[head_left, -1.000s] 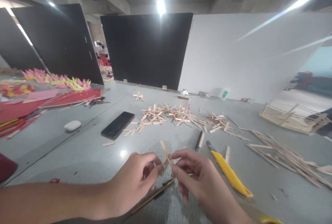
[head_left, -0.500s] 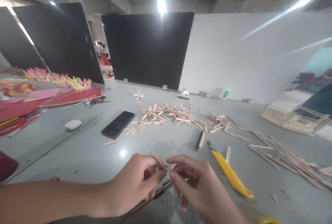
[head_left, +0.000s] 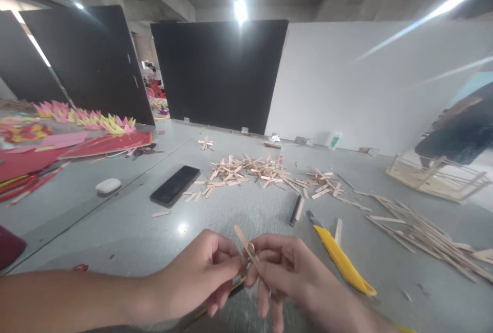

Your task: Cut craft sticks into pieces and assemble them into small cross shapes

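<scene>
Close to the table's near edge, my left hand (head_left: 210,274) and my right hand (head_left: 283,271) meet at the fingertips. Between them are small flat wooden sticks (head_left: 242,236), one pointing up and to the left, another mostly covered by the fingers. My right thumb and fingers pinch the sticks. The left thumb and forefinger are closed at the sticks' left side; their exact hold is partly hidden. Under the hands lies a thin dark and yellow strip (head_left: 238,285). A yellow cutter (head_left: 342,258) rests right of my right hand.
Loose short sticks (head_left: 265,168) lie in a heap beyond my hands, with a phone (head_left: 175,185) and white case (head_left: 108,186) to the left. Long strips (head_left: 427,230) and a wooden frame (head_left: 435,174) are at right. A person (head_left: 458,127) stands behind the frame.
The sticks have turned and one now stands out further above my fingers. My right hand's lower fingers have spread downward. The person at the far right has shifted.
</scene>
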Demonstrator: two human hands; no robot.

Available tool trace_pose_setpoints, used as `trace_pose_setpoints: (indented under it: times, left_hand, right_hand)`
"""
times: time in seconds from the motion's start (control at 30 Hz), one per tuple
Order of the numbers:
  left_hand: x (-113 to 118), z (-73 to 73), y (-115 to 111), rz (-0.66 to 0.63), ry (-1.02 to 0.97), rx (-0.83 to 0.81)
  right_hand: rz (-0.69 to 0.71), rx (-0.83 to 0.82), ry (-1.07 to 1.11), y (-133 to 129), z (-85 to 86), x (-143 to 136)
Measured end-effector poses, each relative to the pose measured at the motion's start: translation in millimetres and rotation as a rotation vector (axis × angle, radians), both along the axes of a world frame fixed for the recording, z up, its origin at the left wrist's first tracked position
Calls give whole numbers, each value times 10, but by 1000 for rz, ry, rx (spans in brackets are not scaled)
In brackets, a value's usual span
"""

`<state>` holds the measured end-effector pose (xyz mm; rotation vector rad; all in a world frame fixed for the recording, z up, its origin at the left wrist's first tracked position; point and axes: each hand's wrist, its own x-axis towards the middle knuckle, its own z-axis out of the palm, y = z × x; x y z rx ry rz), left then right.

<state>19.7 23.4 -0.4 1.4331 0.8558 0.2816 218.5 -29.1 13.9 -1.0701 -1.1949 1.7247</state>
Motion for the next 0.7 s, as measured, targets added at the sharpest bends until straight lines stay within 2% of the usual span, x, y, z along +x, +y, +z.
trace_pose_setpoints:
  times: [0.07, 0.23, 0.43, 0.57, 0.7]
  left_hand:
    - [-1, 6, -15, -15, -12, 26]
    - [-8, 37, -53, -22, 10, 260]
    - [8, -16, -11, -12, -55, 44]
    - [1, -21, -7, 22, -36, 116]
    - [-15, 10, -31, -2, -10, 152]
  right_hand:
    - [9, -12, 47, -5, 3, 19]
    - [-6, -48, 66, 2, 19, 52]
    - [-11, -92, 104, 29, 40, 44]
    - [-43, -66, 155, 27, 31, 55]
    - [-12, -61, 80, 28, 9, 75]
